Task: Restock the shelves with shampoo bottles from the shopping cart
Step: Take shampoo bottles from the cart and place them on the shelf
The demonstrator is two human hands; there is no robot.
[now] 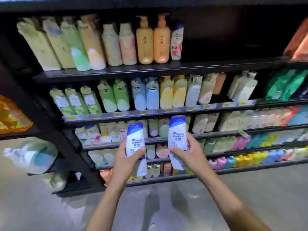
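The left hand (127,157) is wrapped around the lower body of a white plastic shampoo bottle with a blue cap end (135,142), thumb across the printed front and fingers behind. The right hand (188,154) grasps a second white and blue shampoo bottle (177,139) the same way, thumb on the front near its lower half and fingertips curling round the right edge. Both bottles are held with the blue end up, tilted slightly, side by side but apart, in the air in front of the middle shelves; the right one is a little higher. Their contents cannot be seen through the opaque plastic.

Behind them stands a black metal shelving unit (150,70) with several tiers. The top tier carries tall cream, green and peach bottles, two orange pump bottles (153,40) and one white bottle with a red label (177,42); to the right of that bottle the tier is bare. The tier below is packed with green, blue, yellow and cream bottles above yellow price tags (168,110). Lower tiers hold smaller, blurred bottles and bright pink, yellow and blue packs (250,157). At the left, a clear bag of white goods (33,155) lies on a low shelf. The floor (250,197) is smooth grey.
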